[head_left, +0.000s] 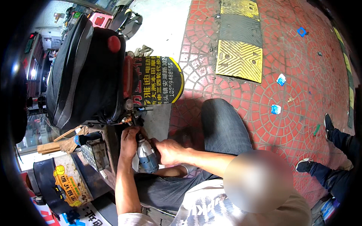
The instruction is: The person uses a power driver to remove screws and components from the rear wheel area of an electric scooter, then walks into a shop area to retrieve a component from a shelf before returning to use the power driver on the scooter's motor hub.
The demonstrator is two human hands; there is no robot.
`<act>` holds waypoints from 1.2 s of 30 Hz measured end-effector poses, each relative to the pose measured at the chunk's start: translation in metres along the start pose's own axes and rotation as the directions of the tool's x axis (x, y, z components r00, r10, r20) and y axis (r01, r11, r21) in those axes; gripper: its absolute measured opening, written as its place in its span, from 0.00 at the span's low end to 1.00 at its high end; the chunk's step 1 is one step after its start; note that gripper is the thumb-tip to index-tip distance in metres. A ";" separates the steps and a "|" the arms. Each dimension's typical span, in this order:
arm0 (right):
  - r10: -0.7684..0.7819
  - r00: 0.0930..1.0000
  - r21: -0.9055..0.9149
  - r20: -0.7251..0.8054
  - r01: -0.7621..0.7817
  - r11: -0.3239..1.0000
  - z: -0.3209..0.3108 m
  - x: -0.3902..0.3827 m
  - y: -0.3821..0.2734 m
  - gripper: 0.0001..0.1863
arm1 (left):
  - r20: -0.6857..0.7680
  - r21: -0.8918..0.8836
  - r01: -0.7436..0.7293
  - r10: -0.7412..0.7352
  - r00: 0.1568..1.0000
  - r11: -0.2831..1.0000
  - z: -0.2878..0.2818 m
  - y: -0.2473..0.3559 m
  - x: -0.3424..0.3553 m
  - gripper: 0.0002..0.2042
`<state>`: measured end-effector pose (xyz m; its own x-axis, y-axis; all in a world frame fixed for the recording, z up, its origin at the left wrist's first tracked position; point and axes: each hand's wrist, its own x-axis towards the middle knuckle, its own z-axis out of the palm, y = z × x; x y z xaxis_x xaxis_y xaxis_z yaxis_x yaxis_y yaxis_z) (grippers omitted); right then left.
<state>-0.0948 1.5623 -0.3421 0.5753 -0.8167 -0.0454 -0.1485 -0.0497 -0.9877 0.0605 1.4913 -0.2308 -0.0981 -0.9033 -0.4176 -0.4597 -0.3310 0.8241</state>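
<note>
A grey-and-black power driver stands between my hands, its nose toward the rear of a scooter or motorbike. My right hand closes on its side, with the fingers partly hidden behind the tool. By the tool's nose, my left hand has its fingers bent together at the metal fittings under the tail; what they pinch is hidden. Just beyond hang a black mud flap with yellow edging and a red tail light. A bulky black bag with a round red reflector sits over them.
At left are a metal box, wood pieces and a dark drum-like container with a sticker. A yellow-black speed ramp lies on red paving with litter. Another person's legs stand at right.
</note>
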 end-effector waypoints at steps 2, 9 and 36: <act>0.063 0.998 0.014 -0.004 -0.063 0.998 0.009 0.005 -0.009 0.47 | -0.001 0.064 -0.024 0.024 1.000 0.998 -0.008 -0.005 0.002 0.19; 0.043 0.994 0.247 -0.105 -0.016 0.969 0.051 0.027 -0.010 0.46 | 0.023 0.082 -0.018 0.016 1.000 0.996 -0.024 0.001 0.001 0.15; 0.010 0.972 -0.046 -0.236 -0.022 0.999 0.039 0.014 0.018 0.55 | 0.081 -0.511 0.148 -0.124 0.989 0.846 -0.024 -0.007 0.009 0.16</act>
<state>-0.0584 1.5721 -0.3665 0.3679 -0.9297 -0.0187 -0.1978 -0.0586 -0.9785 0.0845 1.4789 -0.2313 -0.1113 -0.8301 -0.5464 0.0478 -0.5537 0.8314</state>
